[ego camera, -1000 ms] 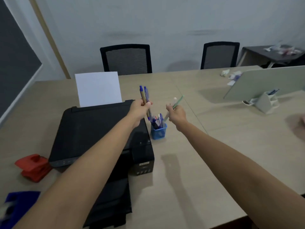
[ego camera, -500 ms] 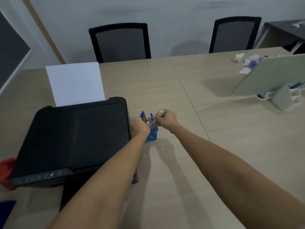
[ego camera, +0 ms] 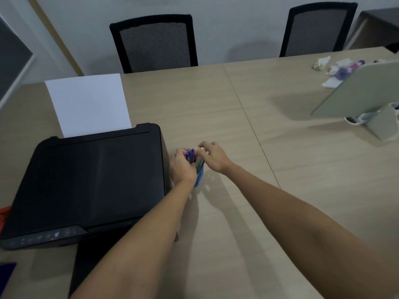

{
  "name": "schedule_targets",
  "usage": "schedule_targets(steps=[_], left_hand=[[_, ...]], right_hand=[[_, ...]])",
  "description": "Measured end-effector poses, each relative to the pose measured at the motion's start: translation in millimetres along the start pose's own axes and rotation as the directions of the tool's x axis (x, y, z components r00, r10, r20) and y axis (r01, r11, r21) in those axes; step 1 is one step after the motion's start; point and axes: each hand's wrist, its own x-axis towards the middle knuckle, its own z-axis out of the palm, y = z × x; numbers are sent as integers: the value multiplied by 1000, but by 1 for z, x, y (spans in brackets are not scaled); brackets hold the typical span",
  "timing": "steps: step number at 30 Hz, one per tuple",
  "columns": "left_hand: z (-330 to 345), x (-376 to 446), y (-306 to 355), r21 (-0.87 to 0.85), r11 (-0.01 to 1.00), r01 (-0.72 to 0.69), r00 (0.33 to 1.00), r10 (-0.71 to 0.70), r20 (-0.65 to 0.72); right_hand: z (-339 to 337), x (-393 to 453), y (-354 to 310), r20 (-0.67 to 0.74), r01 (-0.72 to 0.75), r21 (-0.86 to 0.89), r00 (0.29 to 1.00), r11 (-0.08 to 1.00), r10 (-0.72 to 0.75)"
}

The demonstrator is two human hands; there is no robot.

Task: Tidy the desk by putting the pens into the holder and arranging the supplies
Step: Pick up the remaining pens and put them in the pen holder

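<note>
Both hands are bunched over the little blue holder (ego camera: 199, 180), which stands on the worktop (ego camera: 216, 108) just beside the black printer (ego camera: 95, 182). The left hand (ego camera: 182, 167) is curled around the near side of the pens (ego camera: 191, 153); whether it clamps them or only steadies them I cannot tell. The right hand (ego camera: 212, 157) has its fingers bent over the pen tops, and its grip is equally unclear. A second ago the left hand held two pens upright above the holder and the right held a pale green one. Now all three have come down among the rest, so the pen-loading step looks essentially finished, and what remains is probably letting go and arranging the other supplies. The pens are too blurred and too hidden to count. Otherwise: one holder, one printer with one white sheet (ego camera: 87, 104) standing in its feed, two black mesh chairs (ego camera: 155, 43) across the worktop, and one grey tilted stand (ego camera: 362, 91) at the right.
</note>
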Motion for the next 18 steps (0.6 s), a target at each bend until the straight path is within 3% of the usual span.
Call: schedule_targets(steps=[3,6,8,10,14,16,18], left_hand=[[-4,-2,9,9,998,-56,991,57,-119],[-4,7,10,-20,996,-91,996,91,14],[-5,14,8,-12,997,-75,992,76,98],[-5,18,5,16,998,-63,993,61,100],[-3,23,-1,5,1000,22,991,-22,130],[-1,23,0,-56,996,66,988,-58,143],[-1,23,-2,-90,988,128,983,-114,146]], right_hand=[[0,-3,-4,-44,35,91,999,995,-31],[4,-6,-6,29,2,70,1000,998,-5],[10,-8,-6,110,-113,137,989,984,98],[16,-10,-6,156,-206,230,973,951,173],[16,-5,-6,79,-163,353,986,921,144],[16,-3,-2,97,-260,473,965,842,244],[18,-4,-2,175,-352,438,936,827,305]])
